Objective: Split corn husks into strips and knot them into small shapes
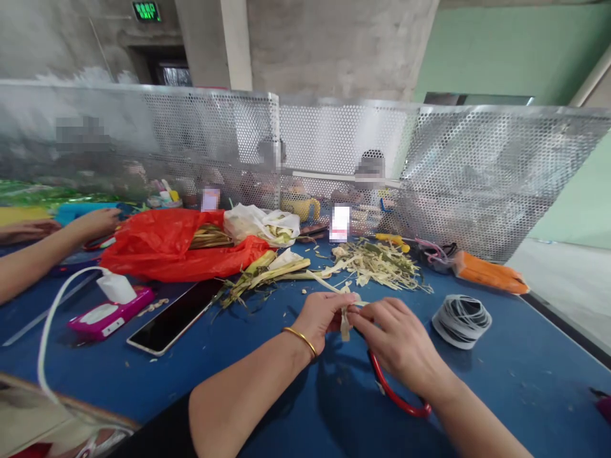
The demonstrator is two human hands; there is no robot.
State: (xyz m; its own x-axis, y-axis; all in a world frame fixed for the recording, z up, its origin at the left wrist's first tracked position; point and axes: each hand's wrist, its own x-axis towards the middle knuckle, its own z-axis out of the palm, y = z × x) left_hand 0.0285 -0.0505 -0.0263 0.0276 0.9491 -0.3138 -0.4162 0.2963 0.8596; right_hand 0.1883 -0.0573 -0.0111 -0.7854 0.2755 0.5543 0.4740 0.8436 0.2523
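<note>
My left hand (322,315), with a gold bangle at the wrist, is closed in a pinch on a pale strip of dried husk (345,327). The strip hangs down from the fingertips, and more pale pieces stick out above them. My right hand (394,334) meets it, its fingertips pinched at the same husk strip. Under the right palm a curved red handle (396,401) shows; its other end is hidden by the hand, and it looks like a scissors handle. Just beyond the hands lies a pile of husk shreds (382,264).
A phone (176,318), magenta power strip (112,315) with a white plug, red plastic bag (153,245) and husk bundle (258,273) lie left. A ribbon roll (461,321) and orange packet (489,273) stand right. Perforated metal panels (344,137) border the back. Another person's arm (52,254) reaches in.
</note>
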